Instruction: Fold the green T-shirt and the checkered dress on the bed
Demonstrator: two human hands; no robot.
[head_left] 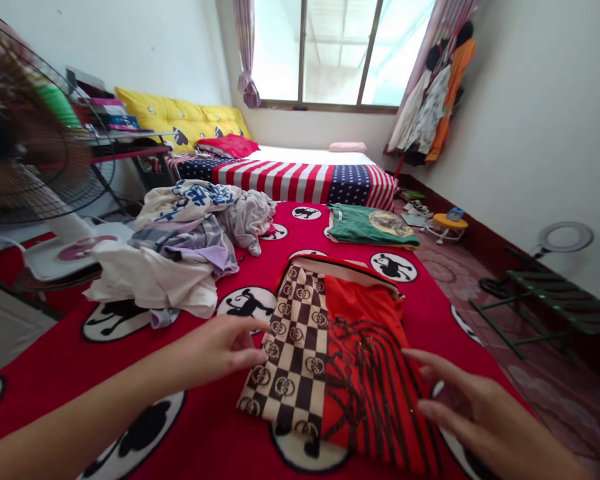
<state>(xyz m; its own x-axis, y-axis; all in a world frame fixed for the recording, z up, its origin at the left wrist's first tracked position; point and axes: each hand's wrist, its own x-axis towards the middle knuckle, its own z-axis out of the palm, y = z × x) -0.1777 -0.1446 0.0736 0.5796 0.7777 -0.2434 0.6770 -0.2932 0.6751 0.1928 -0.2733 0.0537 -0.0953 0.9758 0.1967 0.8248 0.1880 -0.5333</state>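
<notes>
A folded garment [325, 360] lies flat on the red bedcover [260, 267], its left half in a brown and cream checked print and its right half red with black scrawled lines. My left hand [220, 350] hovers at the garment's upper left edge, fingertips almost on the cloth and holding nothing. My right hand [480, 417] is at the garment's right edge, fingers spread, with the fingertips at or just over the red cloth. I cannot tell if they press on it.
A heap of crumpled clothes [180, 247] lies on the bedcover to the left, and a folded green shirt [370, 225] lies beyond the garment. A standing fan [35, 140] is at far left. Behind stands a bed with a flag-patterned cover [290, 180]. A green rack [535, 300] stands on the floor at right.
</notes>
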